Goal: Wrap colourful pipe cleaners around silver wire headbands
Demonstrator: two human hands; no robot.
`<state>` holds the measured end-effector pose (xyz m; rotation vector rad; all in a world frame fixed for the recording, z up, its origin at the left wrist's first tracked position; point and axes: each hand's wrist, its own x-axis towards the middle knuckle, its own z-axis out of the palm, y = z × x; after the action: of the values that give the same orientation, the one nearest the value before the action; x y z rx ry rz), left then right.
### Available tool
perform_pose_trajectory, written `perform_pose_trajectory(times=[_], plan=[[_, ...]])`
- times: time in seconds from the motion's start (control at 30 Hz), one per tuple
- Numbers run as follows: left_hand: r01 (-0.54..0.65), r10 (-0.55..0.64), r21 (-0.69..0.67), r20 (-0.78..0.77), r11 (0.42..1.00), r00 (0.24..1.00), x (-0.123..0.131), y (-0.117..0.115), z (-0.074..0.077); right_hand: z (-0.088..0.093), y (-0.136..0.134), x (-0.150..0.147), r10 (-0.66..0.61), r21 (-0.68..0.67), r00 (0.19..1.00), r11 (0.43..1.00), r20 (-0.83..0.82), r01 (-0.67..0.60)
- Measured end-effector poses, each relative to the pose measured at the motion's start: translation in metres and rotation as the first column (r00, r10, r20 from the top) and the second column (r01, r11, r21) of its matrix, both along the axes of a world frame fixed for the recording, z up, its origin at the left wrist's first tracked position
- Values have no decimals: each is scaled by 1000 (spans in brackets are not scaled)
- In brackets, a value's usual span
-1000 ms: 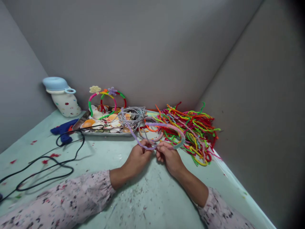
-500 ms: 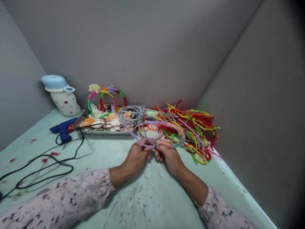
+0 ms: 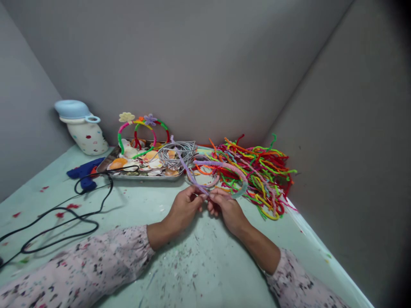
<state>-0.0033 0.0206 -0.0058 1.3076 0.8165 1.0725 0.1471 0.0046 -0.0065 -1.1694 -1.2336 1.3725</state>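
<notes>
Both my hands meet over the middle of the table, fingertips nearly touching. My left hand [image 3: 189, 209] pinches a thin lilac pipe cleaner [image 3: 184, 161], whose free end slants up and to the left. My right hand [image 3: 226, 209] is closed on a curved hoop [image 3: 241, 175] wrapped in lilac, pink and grey-green fuzzy stems. The lilac stem meets the hoop between my fingertips; the exact join is hidden by them. Just behind my hands, more pale wrapped rings and an orange stem lie on the table.
A metal tray [image 3: 144, 177] holds shells, a coil of grey wire [image 3: 178, 154] and two hoops with flowers [image 3: 126, 117]. To its left are a blue glue gun [image 3: 84, 170], its black cord [image 3: 77, 219] and a bottle [image 3: 86, 136]. Colourful pipe cleaners [image 3: 263, 167] are heaped at right.
The free end of the lilac pipe cleaner has swung up and to the right, now standing more upright. My hands and the hoop have stayed almost in place.
</notes>
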Motion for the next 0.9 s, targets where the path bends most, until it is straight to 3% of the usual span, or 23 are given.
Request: perform_pose_trajectory(times=[0.5,0.9], plan=[[-60,59,0,-97,998,994,-2,1,3,3,-4,-3,0,37,999,999,33,-1],[-90,75,-101,-144,991,987,-2,0,6,5,-6,-7,-21,-3,999,1000,47,21]])
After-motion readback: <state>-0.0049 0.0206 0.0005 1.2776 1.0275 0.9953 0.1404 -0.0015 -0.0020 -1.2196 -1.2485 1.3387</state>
